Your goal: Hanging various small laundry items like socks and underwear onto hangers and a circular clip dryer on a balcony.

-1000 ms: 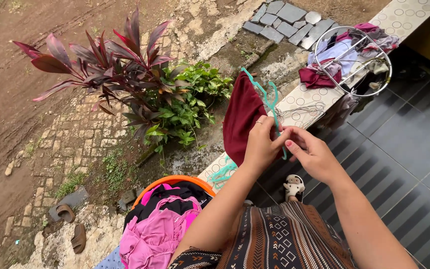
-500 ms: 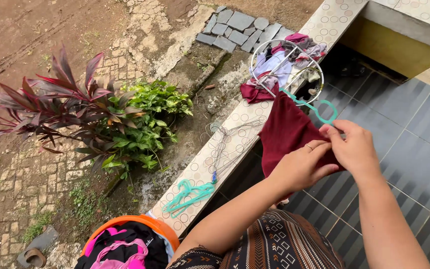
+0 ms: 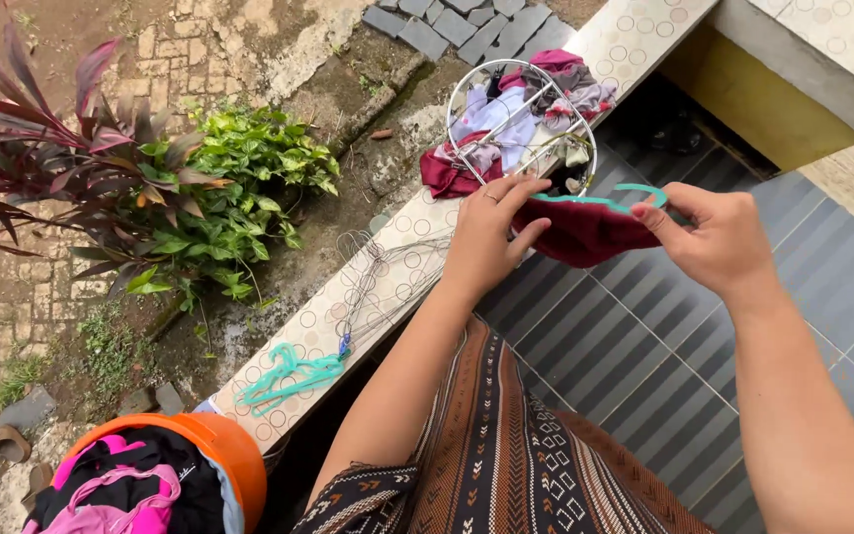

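Note:
A dark red cloth (image 3: 585, 229) hangs on a teal plastic hanger (image 3: 600, 201), held between both hands above the striped grey floor tiles. My left hand (image 3: 486, 237) grips the cloth and the hanger's left end. My right hand (image 3: 714, 235) pinches the hanger's right end near its hook. Just behind my left hand stands a round wire rack (image 3: 474, 89) filled with several small clothes.
A patterned tiled ledge (image 3: 402, 287) carries wire hangers (image 3: 378, 277) and teal hangers (image 3: 294, 376). An orange basket (image 3: 234, 455) of pink and black laundry sits bottom left. Red-leaved and green plants (image 3: 180, 198) grow beyond the ledge. A yellow wall (image 3: 773, 99) rises top right.
The hanger with the red cloth has tipped from upright to nearly level and moved toward the wire rack. My hands have spread apart to its two ends. The view has shifted right.

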